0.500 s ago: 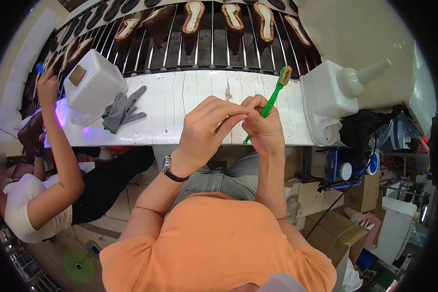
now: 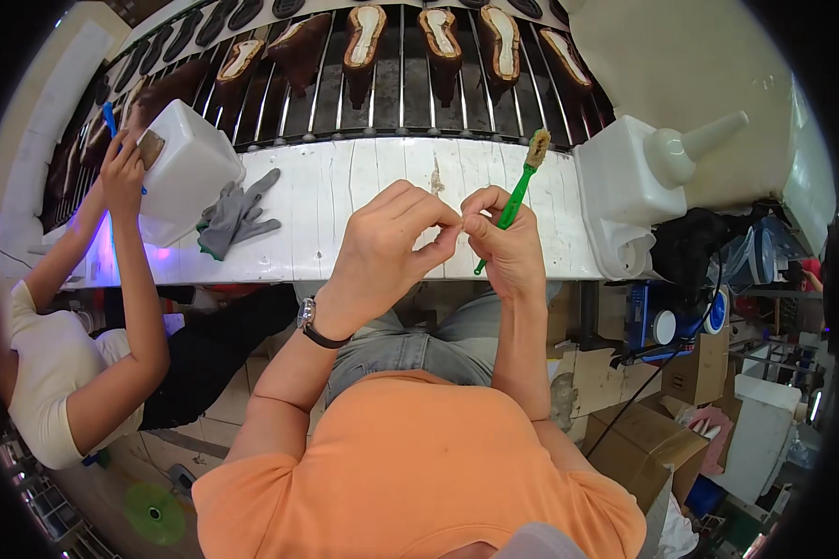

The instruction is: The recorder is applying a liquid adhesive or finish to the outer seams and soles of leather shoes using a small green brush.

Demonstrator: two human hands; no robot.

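My right hand (image 2: 505, 244) is closed around a green toothbrush (image 2: 515, 200), its worn tan bristles pointing up and away from me. Thumb and forefinger of my left hand (image 2: 391, 238) are pinched together, almost touching the right fingertips. Anything between those fingers is too small to make out. Both hands hover over the near edge of the white bench (image 2: 345, 186). Past the bench, brown shoe uppers with white soles up, such as one shoe (image 2: 364, 42), rest on a rack of metal rollers (image 2: 401, 88).
Left on the bench are a cut white plastic container (image 2: 191, 158) and grey gloves (image 2: 238, 214). A white jug with a spout (image 2: 639, 168) stands right. A co-worker's hand (image 2: 121, 177) holds a blue-handled tool by the container. Cardboard boxes (image 2: 643, 447) sit lower right.
My fingertips have drawn slightly apart, and the toothbrush has shifted a little left. The co-worker's hand has moved right to the container; the brown shoe near that person's lower hand is no longer there.
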